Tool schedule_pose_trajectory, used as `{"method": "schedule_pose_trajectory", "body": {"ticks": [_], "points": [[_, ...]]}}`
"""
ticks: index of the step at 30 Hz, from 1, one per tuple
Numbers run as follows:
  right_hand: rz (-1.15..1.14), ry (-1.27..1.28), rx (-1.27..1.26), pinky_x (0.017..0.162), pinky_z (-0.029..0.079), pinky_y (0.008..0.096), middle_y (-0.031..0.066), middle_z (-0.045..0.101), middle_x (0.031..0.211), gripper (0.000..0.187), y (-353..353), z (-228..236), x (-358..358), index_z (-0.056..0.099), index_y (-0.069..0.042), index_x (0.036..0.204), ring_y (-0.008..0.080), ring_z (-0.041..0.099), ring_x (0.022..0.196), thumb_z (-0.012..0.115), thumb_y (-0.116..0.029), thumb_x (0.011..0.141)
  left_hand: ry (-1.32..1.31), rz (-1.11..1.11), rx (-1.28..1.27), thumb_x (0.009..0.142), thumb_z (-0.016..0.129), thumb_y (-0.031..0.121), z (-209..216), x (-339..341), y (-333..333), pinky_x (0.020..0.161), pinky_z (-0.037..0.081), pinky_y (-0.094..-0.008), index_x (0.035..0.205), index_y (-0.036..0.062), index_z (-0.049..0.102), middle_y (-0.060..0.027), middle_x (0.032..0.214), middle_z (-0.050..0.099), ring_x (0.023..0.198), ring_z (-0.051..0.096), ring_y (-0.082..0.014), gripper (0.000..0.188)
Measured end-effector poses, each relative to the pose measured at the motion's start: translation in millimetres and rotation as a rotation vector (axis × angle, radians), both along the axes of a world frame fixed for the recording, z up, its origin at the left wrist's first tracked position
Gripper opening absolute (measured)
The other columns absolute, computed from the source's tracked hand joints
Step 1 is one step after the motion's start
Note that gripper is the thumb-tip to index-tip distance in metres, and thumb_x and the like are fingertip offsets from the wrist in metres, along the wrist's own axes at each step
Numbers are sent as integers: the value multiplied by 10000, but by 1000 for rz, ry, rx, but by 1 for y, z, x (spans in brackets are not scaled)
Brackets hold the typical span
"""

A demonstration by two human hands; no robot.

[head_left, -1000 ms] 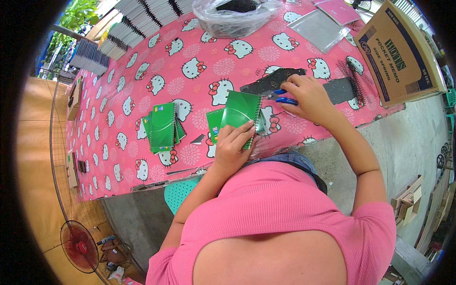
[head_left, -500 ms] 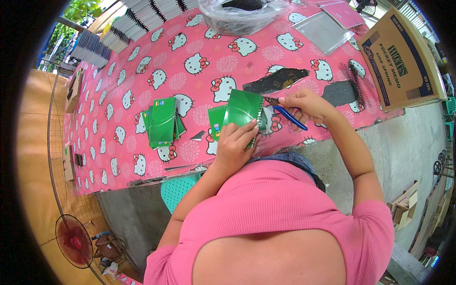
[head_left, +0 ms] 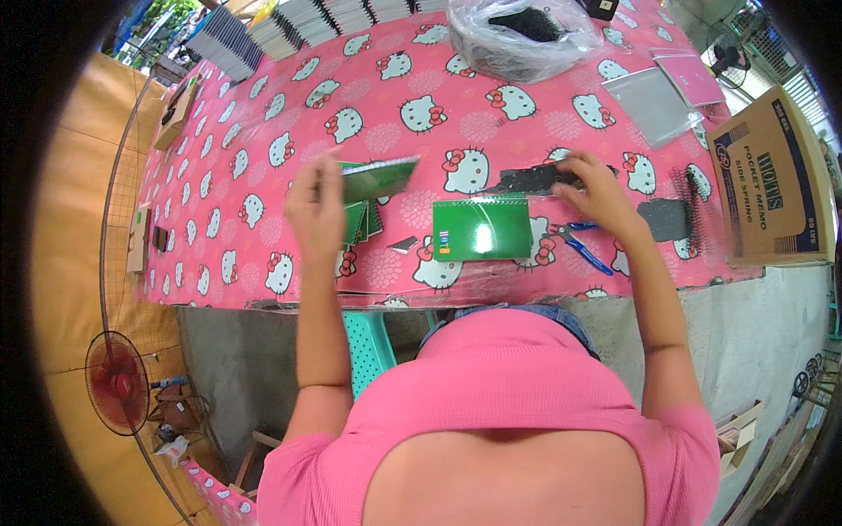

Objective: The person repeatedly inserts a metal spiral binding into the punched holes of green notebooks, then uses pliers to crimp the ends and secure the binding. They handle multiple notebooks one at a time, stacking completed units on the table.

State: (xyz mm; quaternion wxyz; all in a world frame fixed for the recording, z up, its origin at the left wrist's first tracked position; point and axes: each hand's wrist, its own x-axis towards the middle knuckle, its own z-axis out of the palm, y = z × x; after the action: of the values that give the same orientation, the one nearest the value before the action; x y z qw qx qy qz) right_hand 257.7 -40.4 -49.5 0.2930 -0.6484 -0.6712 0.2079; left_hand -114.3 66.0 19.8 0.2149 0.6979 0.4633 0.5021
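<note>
My left hand (head_left: 317,206), smeared by motion, grips a green spiral notebook (head_left: 379,179) raised and tilted over a small stack of green notebooks (head_left: 356,221). Another green notebook (head_left: 481,230) lies flat in front of me, its wire binding along the far edge. My right hand (head_left: 601,195) is curled over a ragged black strip (head_left: 526,181) on the table; whatever its fingertips pinch is too small to make out. Blue-handled cutting pliers (head_left: 586,251) rest on the tablecloth between that notebook and my right forearm.
A pink patterned cloth (head_left: 395,263) covers the table. Notebook stacks (head_left: 289,31) line the far left edge, beside a clear plastic bag (head_left: 526,53) with black contents. At right stand a cardboard box (head_left: 772,184), clear sleeves (head_left: 653,105) and black wire coils (head_left: 693,215).
My left hand has lifted a notebook leftward to the stack. My right hand has let go of the pliers and moved to the black strip. The view has shifted.
</note>
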Motion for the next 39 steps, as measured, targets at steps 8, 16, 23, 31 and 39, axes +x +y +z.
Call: {"method": "schedule_pose_trajectory", "body": {"ticks": [8, 16, 23, 31, 39], "points": [[60, -300, 379, 925, 471, 425, 159, 567, 1216, 358, 144, -45, -35, 618, -83, 1155, 363, 566, 1059, 604, -81, 797, -535, 130, -289, 964, 582, 199, 4, -61, 61, 670, 460, -243, 994, 3, 682, -27, 864, 670, 762, 578, -87, 221], [-86, -52, 514, 826, 468, 452, 194, 629, 909, 118, 185, -26, -10, 663, -17, 881, 368, 597, 930, 598, -75, 802, 94, 455, -334, 878, 661, 188, -109, -97, 1, 659, 509, -328, 971, -17, 657, -106, 911, 667, 730, 615, -182, 225], [-283, -456, 953, 756, 493, 438, 242, 651, 872, 454, 232, 77, 12, 687, 5, 923, 334, 646, 872, 724, -424, 779, 175, 449, -479, 812, 724, 384, -114, -125, 19, 942, 442, -410, 1312, -52, 446, -265, 1296, 489, 1144, 530, -324, 720], [413, 647, -896, 828, 523, 364, 154, 635, 1094, 549, 168, 3, -206, 572, 59, 1178, 222, 616, 950, 729, -348, 844, -126, -12, -1013, 717, 836, 390, -55, -81, 62, 715, 562, -358, 1246, -108, 445, -200, 1102, 626, 878, 668, -257, 825], [160, 1008, -929, 883, 507, 441, 144, 619, 1149, 463, 151, 8, -243, 541, -15, 1211, 277, 605, 1059, 727, -1, 787, -638, -107, -959, 789, 789, 179, -66, -59, 29, 716, 571, -380, 1202, 12, 514, -108, 1035, 642, 859, 656, -197, 523]]}}
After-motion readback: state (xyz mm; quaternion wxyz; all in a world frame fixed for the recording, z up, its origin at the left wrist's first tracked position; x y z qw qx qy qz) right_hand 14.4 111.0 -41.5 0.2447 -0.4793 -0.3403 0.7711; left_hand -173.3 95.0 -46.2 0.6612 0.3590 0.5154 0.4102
